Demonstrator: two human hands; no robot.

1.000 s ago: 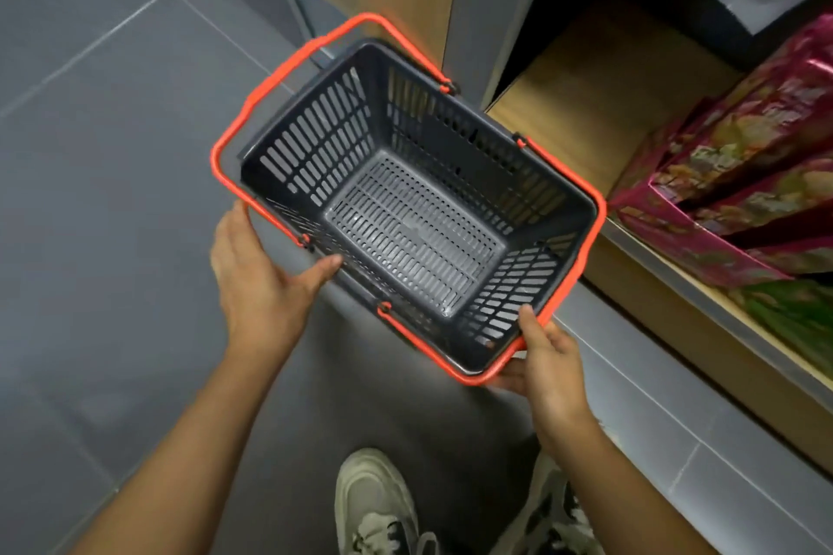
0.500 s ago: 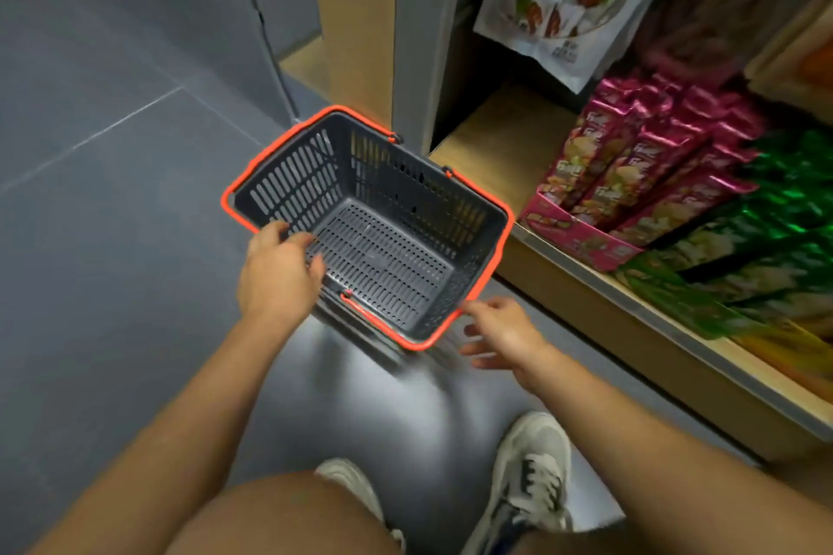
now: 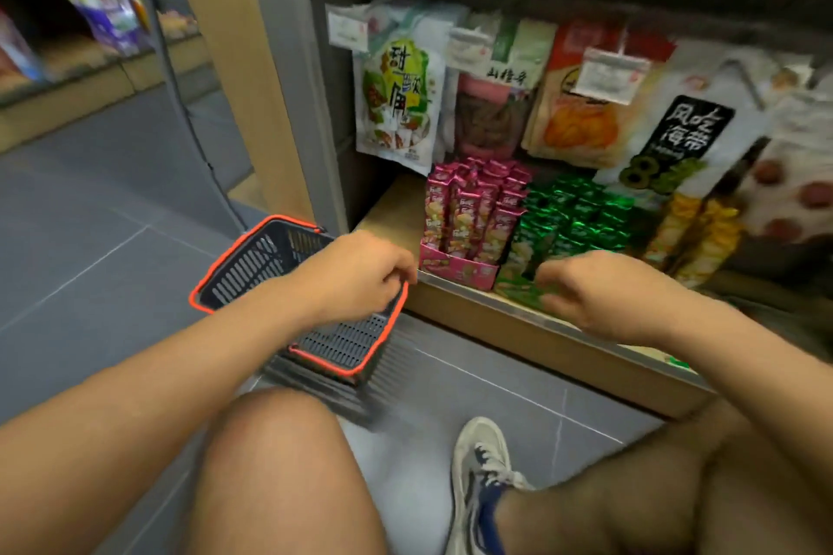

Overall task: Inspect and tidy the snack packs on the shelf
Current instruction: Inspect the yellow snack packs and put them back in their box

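On the low wooden shelf [image 3: 396, 212] stand upright pink snack packs [image 3: 473, 212] in a pink tray, with green packs [image 3: 572, 212] to their right and yellow packs [image 3: 689, 230] further right. My left hand [image 3: 356, 275] hovers over the far corner of the grey basket with its orange rim [image 3: 252, 266], fingers loosely curled and holding nothing. My right hand [image 3: 595, 293] is in front of the shelf lip below the green packs, also holding nothing. Both hands are motion-blurred.
Larger snack bags [image 3: 396, 104] hang on hooks above the shelf, with price tags [image 3: 608, 72] in front. A wooden and grey upright post [image 3: 252, 72] stands left of the shelf. The basket rests on the grey tiled floor [image 3: 90, 239]. My knees and a shoe [image 3: 482, 464] are below.
The view has tilted up from the basket to the shelf. Both hands have let go of the basket, which now sits on the floor, and moved right toward the shelf.
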